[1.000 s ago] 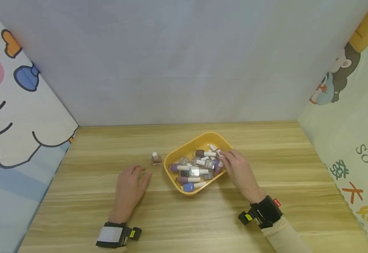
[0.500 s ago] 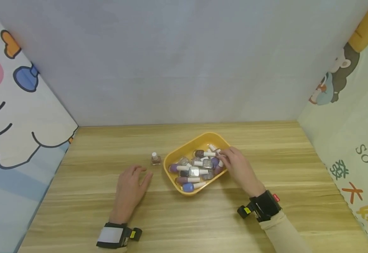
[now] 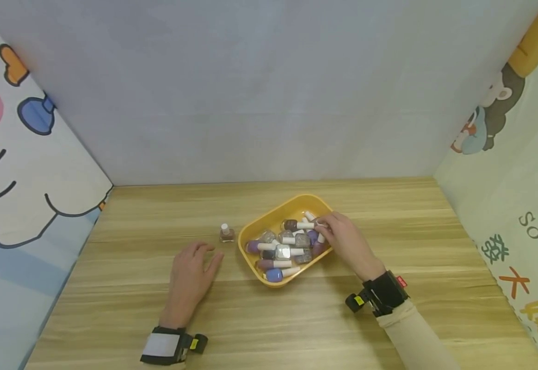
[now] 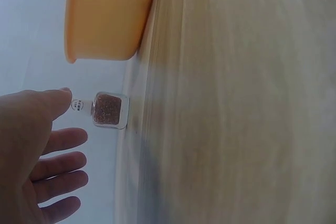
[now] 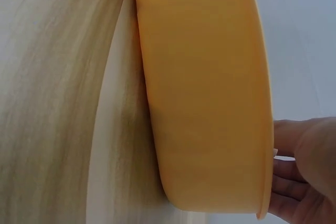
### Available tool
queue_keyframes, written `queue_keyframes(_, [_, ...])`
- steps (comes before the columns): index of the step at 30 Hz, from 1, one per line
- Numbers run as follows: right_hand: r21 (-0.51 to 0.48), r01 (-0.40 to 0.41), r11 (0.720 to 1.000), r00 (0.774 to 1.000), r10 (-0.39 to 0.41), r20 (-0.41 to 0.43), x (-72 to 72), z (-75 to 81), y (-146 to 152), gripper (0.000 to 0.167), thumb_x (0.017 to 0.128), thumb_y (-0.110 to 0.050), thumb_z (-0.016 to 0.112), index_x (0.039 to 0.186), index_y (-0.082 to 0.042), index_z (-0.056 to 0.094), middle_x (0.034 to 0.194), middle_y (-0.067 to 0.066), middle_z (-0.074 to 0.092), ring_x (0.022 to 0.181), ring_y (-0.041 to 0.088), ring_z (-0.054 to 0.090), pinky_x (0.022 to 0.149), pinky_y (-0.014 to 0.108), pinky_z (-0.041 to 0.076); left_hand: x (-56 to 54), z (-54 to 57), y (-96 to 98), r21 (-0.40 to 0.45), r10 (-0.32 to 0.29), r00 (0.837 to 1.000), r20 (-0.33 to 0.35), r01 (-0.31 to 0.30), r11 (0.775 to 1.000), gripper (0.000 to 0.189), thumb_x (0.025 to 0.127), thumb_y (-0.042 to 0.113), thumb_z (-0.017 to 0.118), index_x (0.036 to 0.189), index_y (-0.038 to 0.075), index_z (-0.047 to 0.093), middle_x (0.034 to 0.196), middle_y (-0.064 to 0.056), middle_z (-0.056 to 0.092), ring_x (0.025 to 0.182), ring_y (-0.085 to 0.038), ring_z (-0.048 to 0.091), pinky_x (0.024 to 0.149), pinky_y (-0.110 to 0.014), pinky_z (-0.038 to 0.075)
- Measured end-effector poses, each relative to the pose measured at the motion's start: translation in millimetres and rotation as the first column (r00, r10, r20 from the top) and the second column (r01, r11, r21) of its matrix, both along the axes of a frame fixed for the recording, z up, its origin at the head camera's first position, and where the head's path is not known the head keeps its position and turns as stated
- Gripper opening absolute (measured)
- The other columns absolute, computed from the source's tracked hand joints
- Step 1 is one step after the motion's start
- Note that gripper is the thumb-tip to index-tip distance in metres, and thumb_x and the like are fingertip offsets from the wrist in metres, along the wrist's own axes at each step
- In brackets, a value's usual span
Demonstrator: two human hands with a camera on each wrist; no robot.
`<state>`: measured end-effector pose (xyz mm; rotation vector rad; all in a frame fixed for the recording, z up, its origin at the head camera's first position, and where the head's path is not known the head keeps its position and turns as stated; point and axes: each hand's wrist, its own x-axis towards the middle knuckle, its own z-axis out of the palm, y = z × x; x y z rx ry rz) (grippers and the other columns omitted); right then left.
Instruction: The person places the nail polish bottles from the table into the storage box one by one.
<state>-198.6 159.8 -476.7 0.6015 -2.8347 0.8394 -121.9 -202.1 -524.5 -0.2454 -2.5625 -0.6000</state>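
A yellow plastic basket (image 3: pixel 261 224) holds several small nail polish bottles with white caps, among them a blue one (image 3: pixel 274 275) and a silver one (image 3: pixel 283 252). Over its right side, my right hand (image 3: pixel 349 244) reaches in and pinches a nail polish bottle between thumb and fingers, mostly hidden by the fingertips. The basket wall (image 5: pixel 205 93) blocks most of this in the right wrist view. My left hand (image 3: pixel 190 280) rests on the table left of the basket, fingers relaxed and holding nothing. Beyond its fingertips, one brown glitter nail polish bottle (image 4: pixel 108 110) stands upright.
The wood-grain table (image 3: pixel 269 329) ends at a grey wall (image 3: pixel 269 103) behind. Printed panels (image 3: pixel 37 169) with cartoon figures flank it on the left and right. Each wrist wears a black strap (image 3: pixel 386 293) with a small camera.
My right hand has shifted slightly left within the basket. A silver glitter bottle near its fingers has slid a little to the left. My left hand has stayed in place.
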Motion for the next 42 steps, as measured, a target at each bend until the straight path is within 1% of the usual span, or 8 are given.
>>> queue_keyframes(7, [0.014,-0.002,1.000,1.000,0.002,0.019,-1.7,0.3,-1.0,0.022,0.100,-0.015,0.069,0.115,0.001,0.071,0.106,0.014,0.069,0.094,0.027,0.065,0.081,0.043,0.059,0.9,0.6,0.7,0.000,0.004,1.000,-0.018,-0.004,1.000,0.032,0.089,0.025,0.081,0.103,-0.003,0.073,0.106,-0.021,0.070,0.100,-0.042,0.068,0.088,-0.057,0.055])
queue_keyframes(13, [0.042,-0.012,0.999,1.000,0.011,0.020,-4.0,-2.4,-1.4,0.026,0.096,-0.013,0.073,0.117,0.002,0.070,0.108,0.017,0.070,0.093,0.029,0.067,0.080,0.044,0.060,1.8,0.9,1.4,0.011,0.013,1.000,0.007,-0.013,1.000,0.031,0.089,0.023,0.082,0.102,-0.003,0.073,0.107,-0.021,0.070,0.099,-0.041,0.068,0.087,-0.057,0.055])
queue_keyframes(17, [0.061,-0.013,0.998,0.999,0.011,0.035,-5.6,-4.2,-1.6,0.028,0.096,-0.014,0.073,0.119,0.002,0.070,0.110,0.018,0.070,0.096,0.031,0.068,0.083,0.045,0.061,2.6,1.4,1.7,0.014,0.013,1.000,0.014,-0.013,1.000,0.030,0.088,0.023,0.083,0.102,-0.003,0.073,0.107,-0.022,0.070,0.099,-0.042,0.068,0.088,-0.058,0.055])
queue_keyframes(22, [0.062,-0.018,0.998,0.999,0.016,0.045,-5.8,-3.5,-2.6,0.029,0.097,-0.014,0.073,0.120,0.002,0.069,0.112,0.018,0.069,0.101,0.033,0.068,0.088,0.047,0.060,3.2,1.2,1.6,0.010,0.011,1.000,-0.002,-0.011,1.000,0.030,0.088,0.022,0.083,0.101,-0.003,0.073,0.106,-0.022,0.070,0.097,-0.042,0.068,0.086,-0.058,0.055])
queue_keyframes(28, [0.074,-0.027,0.997,0.999,0.025,0.023,-5.6,-2.9,-4.0,0.029,0.096,-0.013,0.073,0.120,0.003,0.068,0.110,0.019,0.069,0.100,0.034,0.069,0.087,0.048,0.061,2.8,-0.2,1.4,0.009,0.004,1.000,-0.017,-0.004,1.000,0.031,0.087,0.022,0.083,0.101,-0.004,0.073,0.105,-0.023,0.070,0.096,-0.042,0.068,0.085,-0.058,0.055])
queue_keyframes(35, [0.066,-0.028,0.997,1.000,0.027,0.016,-5.9,-4.8,-4.0,0.029,0.096,-0.010,0.073,0.121,0.003,0.067,0.114,0.022,0.070,0.102,0.036,0.069,0.088,0.049,0.061,2.2,0.2,2.1,0.011,0.004,1.000,-0.004,-0.004,1.000,0.031,0.089,0.023,0.082,0.102,-0.003,0.073,0.106,-0.022,0.070,0.097,-0.041,0.069,0.086,-0.058,0.055])
queue_keyframes(42, [0.097,-0.030,0.995,0.999,0.033,-0.030,-4.9,-7.5,-4.7,0.027,0.095,-0.009,0.073,0.119,0.002,0.068,0.112,0.020,0.070,0.100,0.035,0.069,0.086,0.048,0.061,1.7,0.5,2.8,0.007,0.007,1.000,-0.002,-0.007,1.000,0.031,0.088,0.024,0.082,0.101,-0.003,0.073,0.105,-0.022,0.070,0.097,-0.041,0.069,0.085,-0.058,0.056])
